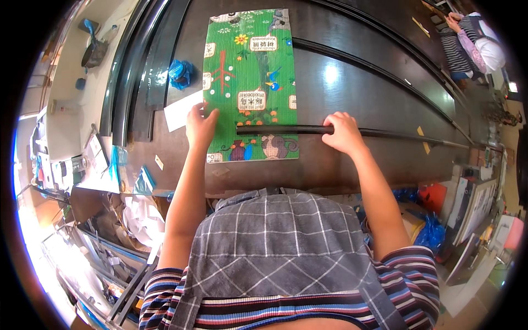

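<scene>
A long, thin black strip (286, 130) lies across the lower part of a green mat (231, 110) printed with animals and flowers. My right hand (345, 133) is closed around this strip just right of the mat, and the strip runs on past it to the right. At the mat's left edge is my left hand (201, 127), its thumb apart from its fingers. The thumb is over the mat, while the fingers reach the edge of a white sheet of paper (179, 113). Whether they press on the paper cannot be made out.
A dark worktable (352, 82) carries more long black strips (368, 59), and others (127, 71) lie at the left. A blue plastic-wrapped bundle (180, 74) sits beyond the paper. Another person (476, 47) is at the far right. Racks and clutter stand below the table's near edge.
</scene>
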Available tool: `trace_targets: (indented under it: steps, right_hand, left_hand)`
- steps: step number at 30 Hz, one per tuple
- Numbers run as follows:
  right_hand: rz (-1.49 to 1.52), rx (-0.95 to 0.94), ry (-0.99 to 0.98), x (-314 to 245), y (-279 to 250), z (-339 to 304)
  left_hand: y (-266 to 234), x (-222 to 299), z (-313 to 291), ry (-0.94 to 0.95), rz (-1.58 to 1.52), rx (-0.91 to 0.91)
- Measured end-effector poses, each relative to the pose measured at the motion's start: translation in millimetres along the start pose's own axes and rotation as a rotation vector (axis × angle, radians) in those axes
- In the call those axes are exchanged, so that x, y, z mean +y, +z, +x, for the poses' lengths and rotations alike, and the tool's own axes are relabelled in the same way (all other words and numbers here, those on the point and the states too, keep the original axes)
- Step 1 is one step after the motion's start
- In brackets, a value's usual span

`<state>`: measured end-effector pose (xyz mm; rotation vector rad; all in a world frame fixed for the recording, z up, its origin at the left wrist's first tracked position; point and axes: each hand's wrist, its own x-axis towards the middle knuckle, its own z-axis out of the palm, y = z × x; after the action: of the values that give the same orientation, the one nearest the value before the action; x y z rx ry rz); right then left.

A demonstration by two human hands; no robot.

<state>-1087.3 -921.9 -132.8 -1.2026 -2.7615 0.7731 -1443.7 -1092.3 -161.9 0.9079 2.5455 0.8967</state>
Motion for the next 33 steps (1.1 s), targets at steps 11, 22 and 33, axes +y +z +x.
trace_targets:
  steps: [11, 22, 33]
  right_hand:
    - [-0.089, 0.005, 0.078, -20.2, -25.4, 4.4]
    - [-0.096, -0.190, 0.128, 1.2, -8.3, 13.8]
    - [0.121, 0.070, 0.031, 11.1, 8.5, -8.5]
  left_hand:
    - [-169.3, -11.2, 30.5, 0.071, -0.753, -0.048]
    - [-205.0, -138.2, 26.5, 0.127, 0.423, 0.671]
    - [76.9, 101.1, -28.5, 0.555, 0.429, 0.021]
